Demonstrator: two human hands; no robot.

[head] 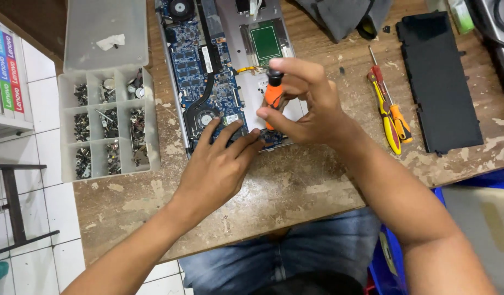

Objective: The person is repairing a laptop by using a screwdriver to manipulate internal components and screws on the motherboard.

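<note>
The right hand (304, 104) is closed around a short orange-and-black screwdriver (273, 93), held upright with its tip down on the opened silver laptop with a blue circuit board (208, 65), near the front edge. The left hand (216, 166) grips nothing; it lies flat, fingers spread, pressing on the laptop's front corner beside the round fan. The step in hand looks like working a screw there, though the tip is hidden behind the fingers. The next move likely calls for steady downward pressure and a straight shaft. A clear plastic compartment box of small screws (107, 125) sits left on the worn wooden surface (273, 186); two yellow-and-red screwdrivers (391, 117) and a flat black panel (437, 82) lie right.
</note>
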